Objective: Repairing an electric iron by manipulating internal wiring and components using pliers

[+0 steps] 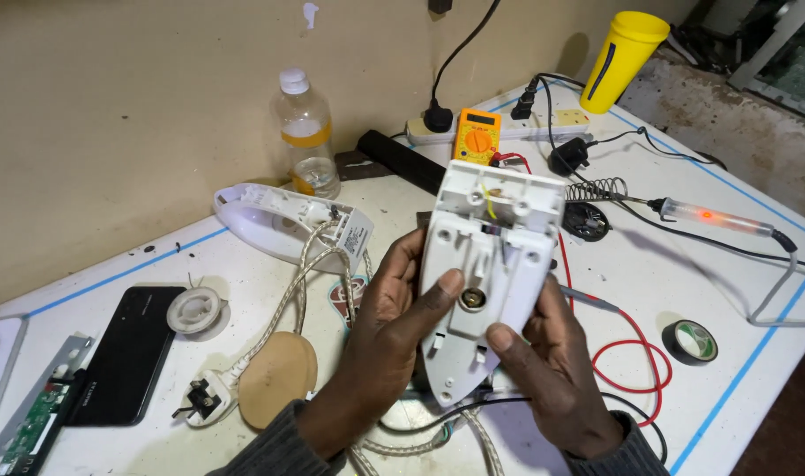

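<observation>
Both my hands hold a white plastic iron body shell [486,256] upright above the table, its inner side facing me, with a brass-coloured round part at its middle. My left hand [394,326] grips the shell's left edge, thumb pressed beside the round part. My right hand [552,370] holds the lower right edge, thumb on the inner face. The white iron handle cover [279,220] lies on the table to the left, with a braided cord [305,282] running to a white plug [204,401].
On the white table [737,291] lie a yellow multimeter [477,134], power strip [544,123], lit soldering iron [715,216], tape roll [692,340], red and black leads [636,353], plastic bottle [307,132], yellow cup [623,57], black phone [125,353], solder spool [193,310] and circuit board [32,423].
</observation>
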